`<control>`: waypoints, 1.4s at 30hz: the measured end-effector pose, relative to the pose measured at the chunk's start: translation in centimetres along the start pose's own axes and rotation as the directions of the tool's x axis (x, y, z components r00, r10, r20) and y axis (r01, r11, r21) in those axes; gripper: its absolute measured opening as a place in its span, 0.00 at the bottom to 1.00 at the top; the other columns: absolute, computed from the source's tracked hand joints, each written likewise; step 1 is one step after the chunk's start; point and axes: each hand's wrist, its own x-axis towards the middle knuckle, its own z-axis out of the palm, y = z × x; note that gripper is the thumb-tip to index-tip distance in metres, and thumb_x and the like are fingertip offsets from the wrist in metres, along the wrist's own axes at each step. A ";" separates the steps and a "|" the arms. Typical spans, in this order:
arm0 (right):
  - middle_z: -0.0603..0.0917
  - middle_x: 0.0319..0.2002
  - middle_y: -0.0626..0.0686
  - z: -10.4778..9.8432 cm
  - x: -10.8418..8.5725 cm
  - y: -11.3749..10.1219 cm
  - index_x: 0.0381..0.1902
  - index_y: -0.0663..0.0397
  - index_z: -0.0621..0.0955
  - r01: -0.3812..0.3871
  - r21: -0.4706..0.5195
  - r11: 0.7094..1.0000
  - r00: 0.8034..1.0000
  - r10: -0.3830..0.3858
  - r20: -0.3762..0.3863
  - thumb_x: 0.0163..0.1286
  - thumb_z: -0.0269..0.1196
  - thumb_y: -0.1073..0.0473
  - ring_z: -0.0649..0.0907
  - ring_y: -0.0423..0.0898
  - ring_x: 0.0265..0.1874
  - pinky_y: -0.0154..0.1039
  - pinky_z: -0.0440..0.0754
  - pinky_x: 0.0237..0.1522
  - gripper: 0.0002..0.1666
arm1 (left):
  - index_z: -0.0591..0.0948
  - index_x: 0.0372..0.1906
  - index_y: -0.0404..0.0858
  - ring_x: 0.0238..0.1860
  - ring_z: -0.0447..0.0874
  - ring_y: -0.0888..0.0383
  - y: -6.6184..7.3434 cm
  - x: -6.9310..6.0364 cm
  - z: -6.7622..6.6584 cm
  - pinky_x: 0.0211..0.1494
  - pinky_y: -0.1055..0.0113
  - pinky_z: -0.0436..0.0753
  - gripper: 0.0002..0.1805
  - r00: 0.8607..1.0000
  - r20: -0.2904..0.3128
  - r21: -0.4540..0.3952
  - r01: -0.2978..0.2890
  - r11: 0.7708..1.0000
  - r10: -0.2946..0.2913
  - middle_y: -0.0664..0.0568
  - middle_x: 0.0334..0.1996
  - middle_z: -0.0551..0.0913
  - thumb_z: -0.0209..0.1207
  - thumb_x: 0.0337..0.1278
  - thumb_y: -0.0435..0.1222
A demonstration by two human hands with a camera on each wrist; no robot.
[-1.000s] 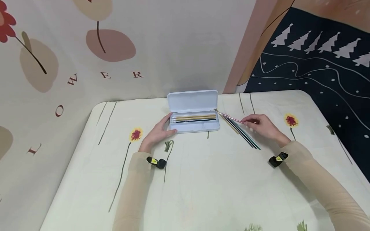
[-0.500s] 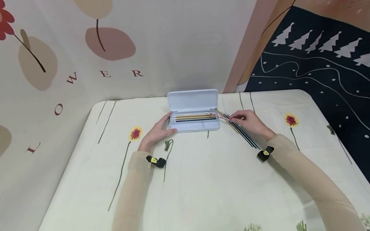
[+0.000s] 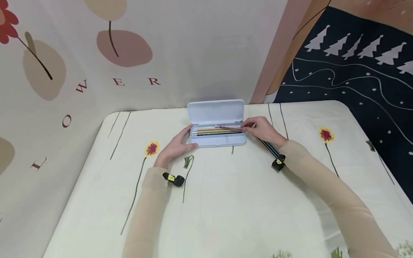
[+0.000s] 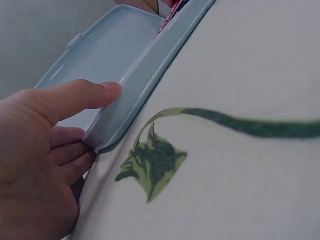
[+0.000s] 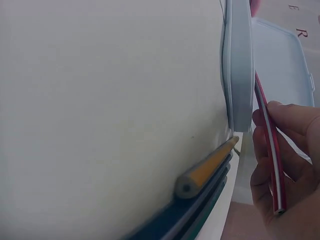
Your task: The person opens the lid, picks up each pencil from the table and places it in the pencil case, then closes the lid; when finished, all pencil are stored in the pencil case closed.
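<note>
White cloth (image 3: 213, 200) with printed flowers is covering the surface across the bottom and middle of the frame. Two beige sleeves are coming up from the bottom edge, one left of centre (image 3: 143, 215), one at lower right (image 3: 329, 190); a small black camera is sitting at each wrist, left (image 3: 174, 180) and right (image 3: 278, 164).

Loose pencils (image 3: 271, 147), right of centre, are lying in a slanting bunch on the cloth, partly hidden by the right arm; the right wrist view is showing a yellow one (image 5: 212, 167) beside dark and green ones.

Left hand (image 3: 175, 147), left of centre, is clamping the left end of the case (image 3: 211, 142), thumb on the front wall, fingers round the end. Right hand (image 3: 262, 129) is pinching the red pencil (image 5: 272, 150) between thumb and fingers, at the case's right end. Red pencil is slanting over the rear compartment, tip pointing left; cannot tell if it is touching the ones below. Gold and black pencils (image 3: 209, 132) are lying lengthwise in that compartment, white ends left.

Lid (image 3: 215, 112) is standing open behind. Pale backdrop (image 3: 206, 57) is filling upper left and centre, red letters (image 3: 154, 81) showing; dark tree-print panel (image 3: 342, 75) is hanging upper right.
</note>
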 end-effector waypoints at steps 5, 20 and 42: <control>0.86 0.36 0.56 0.5 1.1 -0.3 0.40 0.63 0.86 0.018 -0.045 0.999 1.000 -0.017 0.007 0.66 0.64 0.68 0.79 0.49 0.34 0.44 0.76 0.38 0.07 | 0.52 0.77 0.46 0.75 0.41 0.47 -0.2 0.0 -0.1 0.73 0.46 0.42 0.49 1.000 0.005 0.001 0.004 1.000 -0.004 0.48 0.76 0.50 0.67 0.54 0.39; 0.86 0.36 0.56 3.5 2.8 -2.0 0.39 0.62 0.87 -0.018 -0.103 0.994 0.998 0.012 -0.057 0.64 0.66 0.66 0.82 0.49 0.37 0.45 0.77 0.42 0.06 | 0.52 0.77 0.45 0.75 0.41 0.47 -0.4 0.2 0.1 0.73 0.46 0.42 0.49 1.000 0.009 0.011 0.007 1.000 -0.007 0.47 0.76 0.51 0.67 0.54 0.39; 0.87 0.37 0.54 5.5 5.4 -4.0 0.39 0.59 0.88 0.005 -0.138 0.990 0.999 -0.009 -0.035 0.65 0.66 0.64 0.83 0.46 0.36 0.40 0.79 0.41 0.07 | 0.52 0.77 0.45 0.75 0.41 0.47 -0.1 0.2 -0.3 0.74 0.47 0.44 0.48 1.000 0.009 0.041 0.011 0.999 -0.011 0.47 0.76 0.50 0.67 0.55 0.40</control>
